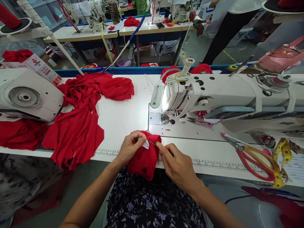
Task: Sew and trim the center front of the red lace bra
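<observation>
A gathered red fabric piece (144, 160) hangs over the front edge of the sewing table, just above my lap. At its top, my left hand (131, 145) pinches a small white label (145, 144) against the cloth. From those fingertips a thin, light strand (151, 142) runs across to my right hand (177, 163); whether it is thread or a needle, I cannot tell. The right index finger and thumb close on the strand's other end at the cloth's right side. Behind both hands stands a white sewing machine (190, 95), its lamp lit and its needle area apart from the fabric.
Red fabric strips (78, 117) lie heaped at left beside another machine (26, 95). Orange-and-red-handled scissors (251, 158), a yellow tape measure (282, 152) and a pen sit at right. Small pink thread snips (201, 122) rest on the machine bed. Someone's dark-clad leg (228, 34) shows beyond.
</observation>
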`<control>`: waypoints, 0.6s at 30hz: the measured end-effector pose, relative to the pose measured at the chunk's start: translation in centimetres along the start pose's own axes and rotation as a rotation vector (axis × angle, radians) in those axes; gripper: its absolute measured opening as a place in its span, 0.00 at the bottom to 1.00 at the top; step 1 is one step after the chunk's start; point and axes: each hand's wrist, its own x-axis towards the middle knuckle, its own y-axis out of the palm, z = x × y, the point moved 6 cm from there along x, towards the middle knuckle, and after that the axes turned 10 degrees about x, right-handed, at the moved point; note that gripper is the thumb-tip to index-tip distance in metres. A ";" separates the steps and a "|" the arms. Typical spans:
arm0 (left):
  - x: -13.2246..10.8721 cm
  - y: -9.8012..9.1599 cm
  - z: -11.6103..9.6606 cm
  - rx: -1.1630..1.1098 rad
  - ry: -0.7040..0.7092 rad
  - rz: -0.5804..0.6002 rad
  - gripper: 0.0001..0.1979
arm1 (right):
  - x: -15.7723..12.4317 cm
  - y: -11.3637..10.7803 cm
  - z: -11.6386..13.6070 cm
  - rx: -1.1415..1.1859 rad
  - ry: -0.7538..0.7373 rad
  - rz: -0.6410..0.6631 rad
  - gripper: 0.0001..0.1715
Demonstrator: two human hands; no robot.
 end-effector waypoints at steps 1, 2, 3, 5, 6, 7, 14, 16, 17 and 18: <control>0.0 0.0 0.0 -0.001 0.001 -0.001 0.13 | 0.0 0.0 0.0 0.002 0.000 0.000 0.23; 0.0 0.0 0.0 -0.001 0.001 -0.001 0.13 | 0.0 0.0 0.0 0.002 -0.001 -0.002 0.23; 0.0 0.0 0.0 0.002 0.002 -0.002 0.13 | 0.0 0.0 0.0 0.001 -0.002 -0.002 0.23; 0.0 0.0 0.0 0.011 0.005 -0.003 0.13 | -0.1 0.1 -0.1 -0.002 0.000 -0.002 0.23; 0.0 0.0 0.0 0.017 0.007 -0.003 0.13 | -0.1 0.1 -0.1 -0.002 0.002 -0.001 0.23; 0.0 0.0 0.0 0.021 0.009 -0.002 0.13 | -0.1 0.2 -0.1 0.003 0.003 -0.003 0.23; -0.1 0.0 0.0 0.017 0.001 0.005 0.13 | 0.1 0.4 -0.3 0.206 0.045 0.002 0.23; -0.1 0.0 -0.1 0.022 -0.002 0.001 0.14 | 0.0 0.4 -0.3 0.229 0.045 0.001 0.24; -0.1 0.0 -0.1 0.024 -0.004 -0.001 0.14 | 0.0 0.4 -0.3 0.232 0.045 0.003 0.25; -0.1 0.0 -0.1 0.024 -0.006 -0.004 0.14 | 0.0 0.4 -0.4 0.235 0.046 0.004 0.25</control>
